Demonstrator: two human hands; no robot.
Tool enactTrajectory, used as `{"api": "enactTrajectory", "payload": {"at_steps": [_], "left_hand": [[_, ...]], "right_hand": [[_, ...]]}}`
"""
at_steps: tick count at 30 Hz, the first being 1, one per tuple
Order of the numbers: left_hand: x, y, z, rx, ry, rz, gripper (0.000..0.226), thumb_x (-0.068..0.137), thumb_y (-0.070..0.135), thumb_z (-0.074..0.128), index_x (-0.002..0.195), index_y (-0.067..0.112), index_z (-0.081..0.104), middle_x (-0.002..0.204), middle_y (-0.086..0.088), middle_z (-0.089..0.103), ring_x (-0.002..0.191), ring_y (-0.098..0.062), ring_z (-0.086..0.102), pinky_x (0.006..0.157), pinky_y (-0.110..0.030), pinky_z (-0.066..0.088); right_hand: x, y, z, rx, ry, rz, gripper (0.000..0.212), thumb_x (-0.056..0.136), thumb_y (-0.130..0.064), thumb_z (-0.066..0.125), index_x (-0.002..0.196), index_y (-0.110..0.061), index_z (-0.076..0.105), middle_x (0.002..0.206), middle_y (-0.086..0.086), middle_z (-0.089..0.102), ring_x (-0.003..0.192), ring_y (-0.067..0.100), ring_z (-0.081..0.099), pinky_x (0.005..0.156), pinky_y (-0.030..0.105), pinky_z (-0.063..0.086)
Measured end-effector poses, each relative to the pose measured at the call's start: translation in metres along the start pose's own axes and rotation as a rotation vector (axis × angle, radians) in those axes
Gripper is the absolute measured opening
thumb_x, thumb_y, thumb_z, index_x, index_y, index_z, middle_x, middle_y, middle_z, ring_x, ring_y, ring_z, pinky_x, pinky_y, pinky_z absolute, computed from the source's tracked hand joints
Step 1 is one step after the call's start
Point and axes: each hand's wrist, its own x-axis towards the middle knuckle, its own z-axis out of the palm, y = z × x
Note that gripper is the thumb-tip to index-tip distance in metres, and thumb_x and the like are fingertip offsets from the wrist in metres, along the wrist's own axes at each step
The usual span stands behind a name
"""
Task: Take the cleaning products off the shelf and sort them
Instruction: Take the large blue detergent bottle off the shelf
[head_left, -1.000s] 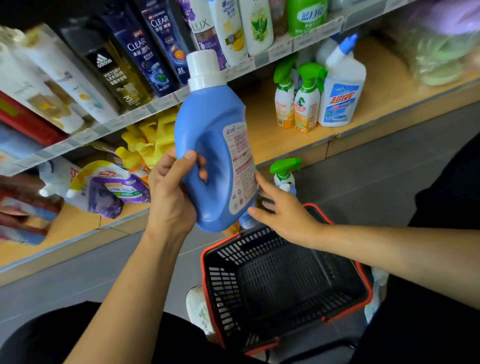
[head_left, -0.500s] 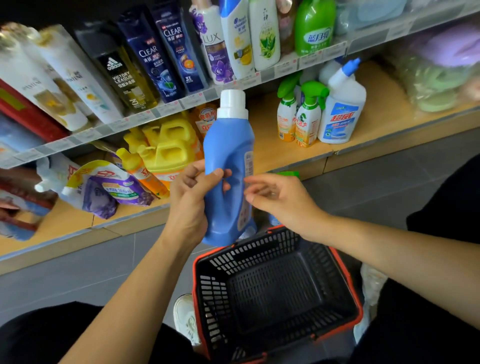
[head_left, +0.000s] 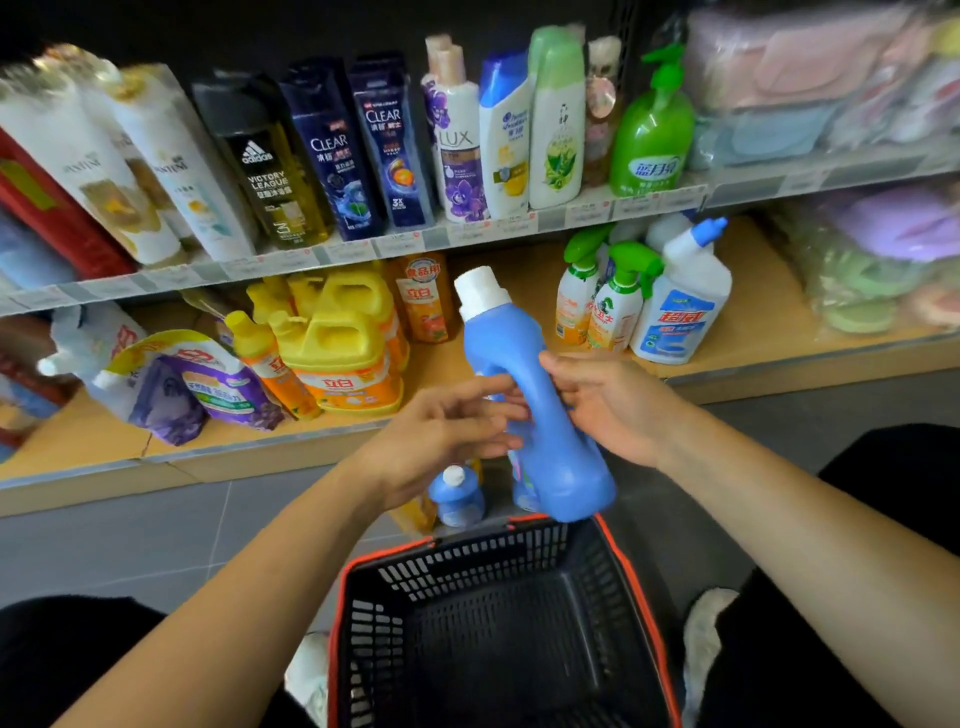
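Observation:
A blue detergent bottle (head_left: 540, 415) with a white cap hangs tilted over the far rim of the black basket with a red rim (head_left: 621, 556), cap pointing up and left. My right hand (head_left: 613, 405) grips the bottle's waist from the right, thumb on its front. From the left, my left hand (head_left: 441, 436) touches the bottle at its handle with fingers stretched out. The basket stands on the floor between my knees and holds nothing that I can see. Two small blue bottles (head_left: 457, 496) stand on the floor just behind the basket, partly hidden by the held bottle.
The lower wooden shelf (head_left: 519, 260) carries yellow jugs (head_left: 337, 358), refill pouches (head_left: 192, 384), green-trigger spray bottles (head_left: 613, 306) and a white toilet-cleaner bottle (head_left: 680, 312). Shampoo bottles and a green pump bottle (head_left: 652, 140) line the upper shelf. Bagged cloths fill the right side.
The blue bottle has turned and tilted, its base swinging down and right over the basket. My left hand has loosened from the handle. My right hand has taken hold of the bottle.

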Motion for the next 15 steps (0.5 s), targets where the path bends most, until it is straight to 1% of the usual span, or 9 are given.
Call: {"api": "enactTrajectory", "payload": {"at_steps": [1, 2, 4, 5, 6, 8, 11, 13, 15], "left_hand": [[0.005, 0.0, -0.003, 0.036, 0.031, 0.003, 0.035, 0.095, -0.005, 0.058, 0.125, 0.012, 0.066, 0.109, -0.011, 0.076, 0.09, -0.023, 0.074, 0.076, -0.025, 0.059], [0.012, 0.0, -0.005, 0.069, 0.086, 0.015, 0.028, 0.096, -0.003, 0.058, 0.118, 0.011, 0.07, 0.103, -0.01, 0.077, 0.085, -0.021, 0.074, 0.072, -0.023, 0.059], [0.027, -0.001, -0.013, 0.081, 0.26, 0.031, 0.018, 0.097, 0.001, 0.06, 0.103, 0.01, 0.074, 0.092, -0.008, 0.078, 0.075, -0.017, 0.073, 0.064, -0.019, 0.057], [0.035, -0.001, -0.018, 0.05, 0.347, 0.022, 0.014, 0.096, 0.003, 0.062, 0.101, 0.01, 0.073, 0.091, -0.008, 0.077, 0.073, -0.017, 0.073, 0.064, -0.02, 0.057], [0.043, -0.001, -0.025, 0.019, 0.419, 0.012, 0.012, 0.095, 0.006, 0.064, 0.104, 0.011, 0.072, 0.095, -0.009, 0.076, 0.077, -0.018, 0.073, 0.066, -0.022, 0.058], [0.057, -0.002, -0.037, -0.021, 0.502, 0.007, 0.026, 0.094, 0.015, 0.069, 0.119, 0.014, 0.067, 0.109, -0.009, 0.073, 0.092, -0.021, 0.072, 0.077, -0.03, 0.06], [0.078, -0.002, -0.046, -0.069, 0.501, 0.04, 0.046, 0.092, 0.023, 0.072, 0.136, 0.02, 0.057, 0.124, -0.006, 0.065, 0.11, -0.022, 0.066, 0.086, -0.035, 0.059], [0.09, -0.001, -0.047, -0.099, 0.433, 0.057, 0.046, 0.093, 0.025, 0.071, 0.137, 0.023, 0.057, 0.13, -0.003, 0.065, 0.119, -0.022, 0.063, 0.089, -0.038, 0.06], [0.098, -0.002, -0.049, -0.163, 0.377, 0.071, 0.047, 0.094, 0.02, 0.07, 0.139, 0.021, 0.056, 0.135, -0.003, 0.063, 0.124, -0.023, 0.061, 0.091, -0.043, 0.059]], "right_hand": [[0.005, -0.004, -0.004, -0.032, 0.039, -0.026, 0.043, 0.084, -0.02, 0.065, 0.116, 0.009, 0.064, 0.115, 0.03, 0.069, 0.106, 0.04, 0.069, 0.091, 0.043, 0.058], [0.011, -0.01, -0.008, -0.092, 0.083, -0.058, 0.034, 0.085, -0.016, 0.066, 0.109, 0.009, 0.066, 0.106, 0.026, 0.072, 0.097, 0.036, 0.071, 0.086, 0.038, 0.059], [0.021, -0.024, -0.018, -0.32, 0.183, -0.113, 0.016, 0.088, -0.01, 0.069, 0.098, 0.003, 0.069, 0.084, 0.014, 0.073, 0.077, 0.02, 0.068, 0.068, 0.025, 0.058], [0.026, -0.031, -0.022, -0.455, 0.222, -0.142, 0.012, 0.088, -0.008, 0.072, 0.094, 0.002, 0.07, 0.076, 0.011, 0.069, 0.069, 0.015, 0.064, 0.061, 0.022, 0.054], [0.032, -0.037, -0.027, -0.575, 0.25, -0.177, 0.013, 0.086, -0.008, 0.075, 0.089, 0.003, 0.069, 0.07, 0.009, 0.065, 0.062, 0.011, 0.06, 0.056, 0.02, 0.051], [0.044, -0.044, -0.034, -0.778, 0.284, -0.251, 0.023, 0.082, -0.011, 0.081, 0.082, 0.007, 0.067, 0.059, 0.008, 0.059, 0.051, 0.009, 0.054, 0.051, 0.021, 0.046], [0.06, -0.049, -0.042, -1.057, 0.269, -0.335, 0.032, 0.079, -0.019, 0.085, 0.076, 0.007, 0.066, 0.059, 0.013, 0.06, 0.051, 0.013, 0.055, 0.054, 0.028, 0.043], [0.071, -0.05, -0.051, -1.177, 0.233, -0.365, 0.032, 0.08, -0.022, 0.084, 0.073, 0.003, 0.066, 0.06, 0.012, 0.059, 0.055, 0.013, 0.053, 0.056, 0.03, 0.039], [0.082, -0.049, -0.062, -1.234, 0.205, -0.384, 0.032, 0.082, -0.023, 0.082, 0.074, 0.003, 0.065, 0.064, 0.016, 0.058, 0.06, 0.014, 0.05, 0.058, 0.032, 0.035]]}}
